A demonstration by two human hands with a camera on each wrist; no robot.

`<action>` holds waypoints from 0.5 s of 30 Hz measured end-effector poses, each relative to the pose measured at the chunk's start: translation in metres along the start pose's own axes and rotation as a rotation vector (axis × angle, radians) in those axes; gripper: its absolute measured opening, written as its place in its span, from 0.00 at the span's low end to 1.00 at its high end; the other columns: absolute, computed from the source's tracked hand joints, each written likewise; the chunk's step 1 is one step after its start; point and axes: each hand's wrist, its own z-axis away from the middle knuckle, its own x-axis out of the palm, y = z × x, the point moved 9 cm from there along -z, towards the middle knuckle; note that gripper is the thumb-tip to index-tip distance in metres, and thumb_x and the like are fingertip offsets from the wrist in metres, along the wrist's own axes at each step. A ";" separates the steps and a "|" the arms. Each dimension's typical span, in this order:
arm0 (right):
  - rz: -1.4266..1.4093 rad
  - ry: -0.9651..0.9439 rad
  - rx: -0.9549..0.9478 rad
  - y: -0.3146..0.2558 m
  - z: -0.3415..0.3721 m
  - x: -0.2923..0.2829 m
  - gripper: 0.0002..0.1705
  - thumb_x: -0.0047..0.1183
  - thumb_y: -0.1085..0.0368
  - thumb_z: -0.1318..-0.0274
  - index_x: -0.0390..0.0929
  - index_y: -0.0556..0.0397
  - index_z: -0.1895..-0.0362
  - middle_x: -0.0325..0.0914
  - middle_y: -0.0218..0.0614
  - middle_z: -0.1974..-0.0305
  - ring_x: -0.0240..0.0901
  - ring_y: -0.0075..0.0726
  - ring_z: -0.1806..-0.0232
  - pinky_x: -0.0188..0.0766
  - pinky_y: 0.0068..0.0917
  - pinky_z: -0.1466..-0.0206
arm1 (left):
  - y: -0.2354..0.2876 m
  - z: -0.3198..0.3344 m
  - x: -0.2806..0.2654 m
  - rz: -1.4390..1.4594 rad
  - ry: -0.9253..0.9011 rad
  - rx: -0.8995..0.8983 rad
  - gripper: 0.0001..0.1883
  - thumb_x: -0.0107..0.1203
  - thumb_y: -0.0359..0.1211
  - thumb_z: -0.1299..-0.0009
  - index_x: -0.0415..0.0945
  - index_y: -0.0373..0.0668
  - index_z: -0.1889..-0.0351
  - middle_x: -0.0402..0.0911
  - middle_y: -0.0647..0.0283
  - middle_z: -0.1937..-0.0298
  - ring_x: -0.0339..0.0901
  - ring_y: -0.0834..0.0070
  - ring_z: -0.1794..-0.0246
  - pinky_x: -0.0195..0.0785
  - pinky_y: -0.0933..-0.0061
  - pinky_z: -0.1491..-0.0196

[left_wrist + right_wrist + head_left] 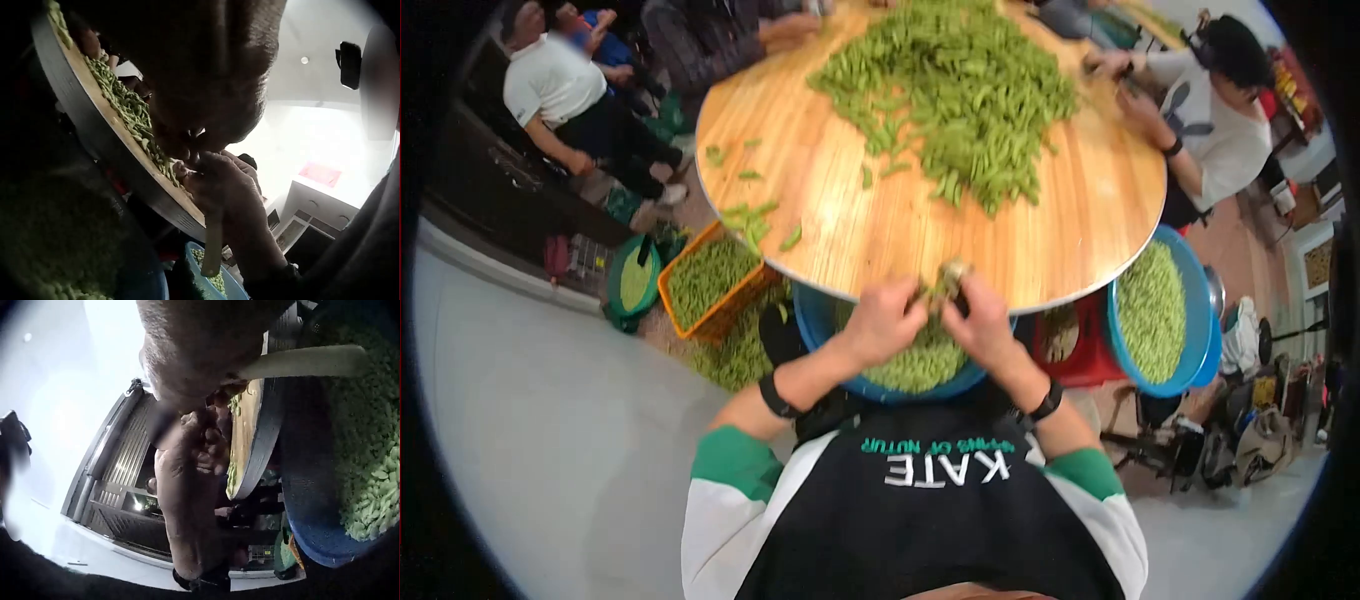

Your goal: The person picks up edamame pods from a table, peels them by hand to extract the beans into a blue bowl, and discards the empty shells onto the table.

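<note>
- My black shirt [930,530] reads "KATE".
- My right hand [982,322] grips one pale stick [306,364] beside the round table [1110,200].
- My left hand [882,322]: contents, I cannot tell.
- One green pod heap [970,100] on the table.

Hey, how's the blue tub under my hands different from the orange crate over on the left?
Colour: the tub is blue, the crate orange. Shape: the tub has a curved rim, while the crate is rectangular with straight sides. Contents: the tub holds pale green beans; the crate holds darker green pieces, too small to identify for sure. Both hold green produce.
</note>
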 end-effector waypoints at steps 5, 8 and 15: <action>-0.008 -0.122 -0.015 0.000 0.010 0.020 0.19 0.53 0.71 0.54 0.69 0.57 0.54 0.70 0.51 0.68 0.70 0.59 0.65 0.69 0.42 0.64 | -0.001 0.015 0.008 0.021 -0.046 0.000 0.10 0.52 0.35 0.38 0.72 0.36 0.69 0.74 0.44 0.73 0.74 0.45 0.70 0.67 0.55 0.70; -0.019 -0.165 0.017 0.004 0.015 0.028 0.17 0.54 0.71 0.55 0.69 0.57 0.58 0.69 0.51 0.67 0.70 0.59 0.64 0.69 0.42 0.64 | -0.002 0.019 0.008 0.014 -0.038 0.030 0.11 0.53 0.35 0.41 0.70 0.34 0.69 0.73 0.45 0.76 0.75 0.48 0.74 0.66 0.59 0.73; -0.008 -0.327 0.002 -0.012 0.029 0.048 0.14 0.56 0.66 0.56 0.71 0.55 0.62 0.72 0.50 0.71 0.72 0.60 0.68 0.70 0.45 0.66 | -0.004 0.050 -0.005 -0.026 -0.193 -0.095 0.12 0.55 0.35 0.42 0.72 0.34 0.71 0.74 0.45 0.76 0.76 0.50 0.74 0.68 0.60 0.71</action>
